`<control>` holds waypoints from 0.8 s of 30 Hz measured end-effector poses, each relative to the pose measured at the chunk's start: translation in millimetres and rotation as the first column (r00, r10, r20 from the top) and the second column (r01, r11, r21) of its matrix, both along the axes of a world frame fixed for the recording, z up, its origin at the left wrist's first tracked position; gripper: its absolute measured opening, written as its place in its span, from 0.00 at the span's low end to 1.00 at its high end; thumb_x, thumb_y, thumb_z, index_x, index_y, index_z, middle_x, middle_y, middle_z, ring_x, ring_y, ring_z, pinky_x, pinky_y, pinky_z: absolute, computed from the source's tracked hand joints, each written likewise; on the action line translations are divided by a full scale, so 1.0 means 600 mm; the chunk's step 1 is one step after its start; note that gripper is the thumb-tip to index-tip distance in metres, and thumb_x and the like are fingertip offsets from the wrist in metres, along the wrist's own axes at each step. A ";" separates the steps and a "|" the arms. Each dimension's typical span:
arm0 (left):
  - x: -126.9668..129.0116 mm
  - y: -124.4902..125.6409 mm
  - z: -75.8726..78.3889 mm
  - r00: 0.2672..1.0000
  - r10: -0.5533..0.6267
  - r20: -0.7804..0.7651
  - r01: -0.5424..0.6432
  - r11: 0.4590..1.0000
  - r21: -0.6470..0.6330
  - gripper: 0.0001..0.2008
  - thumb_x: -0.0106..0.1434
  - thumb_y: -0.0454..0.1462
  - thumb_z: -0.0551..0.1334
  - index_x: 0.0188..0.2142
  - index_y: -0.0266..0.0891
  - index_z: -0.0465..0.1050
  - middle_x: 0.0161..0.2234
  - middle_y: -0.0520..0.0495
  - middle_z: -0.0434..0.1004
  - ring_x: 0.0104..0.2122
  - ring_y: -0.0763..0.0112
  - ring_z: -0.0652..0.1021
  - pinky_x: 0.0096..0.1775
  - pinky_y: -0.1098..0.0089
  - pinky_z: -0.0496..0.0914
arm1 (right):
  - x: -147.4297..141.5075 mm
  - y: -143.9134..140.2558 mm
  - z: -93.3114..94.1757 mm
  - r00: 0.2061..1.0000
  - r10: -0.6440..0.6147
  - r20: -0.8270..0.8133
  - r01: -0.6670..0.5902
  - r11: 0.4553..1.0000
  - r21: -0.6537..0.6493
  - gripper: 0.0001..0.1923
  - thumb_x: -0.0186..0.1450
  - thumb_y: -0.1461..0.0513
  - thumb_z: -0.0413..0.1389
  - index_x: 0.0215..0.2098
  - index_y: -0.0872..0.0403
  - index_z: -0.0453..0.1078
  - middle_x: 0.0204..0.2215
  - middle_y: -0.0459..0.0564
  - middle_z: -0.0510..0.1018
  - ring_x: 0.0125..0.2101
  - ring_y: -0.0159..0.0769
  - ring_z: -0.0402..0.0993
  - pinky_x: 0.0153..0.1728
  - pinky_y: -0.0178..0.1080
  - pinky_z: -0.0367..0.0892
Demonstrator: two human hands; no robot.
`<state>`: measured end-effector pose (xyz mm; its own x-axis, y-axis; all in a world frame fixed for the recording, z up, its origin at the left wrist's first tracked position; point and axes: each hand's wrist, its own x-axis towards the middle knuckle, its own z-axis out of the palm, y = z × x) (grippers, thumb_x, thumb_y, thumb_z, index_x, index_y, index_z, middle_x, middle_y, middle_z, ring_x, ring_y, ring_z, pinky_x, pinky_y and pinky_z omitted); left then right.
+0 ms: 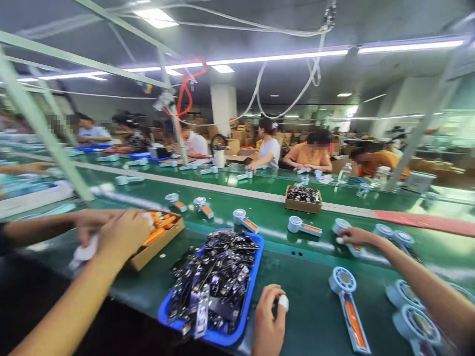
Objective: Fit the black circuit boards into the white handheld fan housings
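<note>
My left hand (270, 319), with a white cover on the thumb, is at the bottom centre beside a blue tray (256, 277). Its fingers are curled; whatever they may hold I cannot make out. The tray is heaped with small black circuit boards (222, 272). My right hand (356, 236) reaches in from the right and grips a light-blue fan housing (340, 225) on the green belt, partly covering it. Nearer to me lies another light-blue fan housing (343, 282), its handle showing an orange insert. More housings (415, 321) are grouped at the lower right.
At left, a co-worker's hands (124, 232) work by a cardboard box (159, 249) of orange pieces. Housings lie in a row along the belt (222, 198). A small box of dark parts (303, 203) stands farther back. Several people sit across; slanted metal posts (48, 128) rise at left.
</note>
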<state>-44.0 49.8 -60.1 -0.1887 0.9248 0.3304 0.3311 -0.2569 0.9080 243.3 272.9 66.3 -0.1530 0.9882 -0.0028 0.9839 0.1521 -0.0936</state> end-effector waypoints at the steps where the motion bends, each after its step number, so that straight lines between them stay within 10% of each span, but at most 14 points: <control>1: -0.003 0.001 0.000 1.000 -0.009 0.010 0.009 1.000 -0.002 0.12 0.65 0.36 0.53 0.38 0.41 0.76 0.46 0.37 0.80 0.44 0.58 0.80 0.43 0.61 0.75 | 0.007 0.001 0.002 1.000 -0.005 0.005 0.005 0.998 -0.067 0.16 0.72 0.56 0.58 0.55 0.55 0.70 0.52 0.53 0.75 0.46 0.42 0.76 0.46 0.49 0.75; 9: -0.004 -0.003 0.002 0.999 0.038 0.006 -0.039 0.998 0.052 0.14 0.67 0.41 0.54 0.34 0.40 0.77 0.42 0.37 0.81 0.38 0.59 0.82 0.33 0.66 0.76 | -0.102 0.050 -0.012 0.998 -0.032 0.050 0.041 0.980 -0.192 0.18 0.72 0.56 0.59 0.57 0.55 0.69 0.55 0.55 0.73 0.49 0.44 0.75 0.49 0.51 0.74; 24: 0.014 0.008 0.003 0.993 0.066 -0.096 -0.066 0.998 0.009 0.09 0.62 0.32 0.55 0.32 0.41 0.74 0.34 0.44 0.78 0.34 0.64 0.78 0.38 0.66 0.70 | -0.140 0.066 -0.002 0.985 0.164 0.059 -0.156 0.980 -0.122 0.17 0.71 0.56 0.59 0.56 0.55 0.69 0.55 0.54 0.73 0.50 0.45 0.74 0.50 0.52 0.73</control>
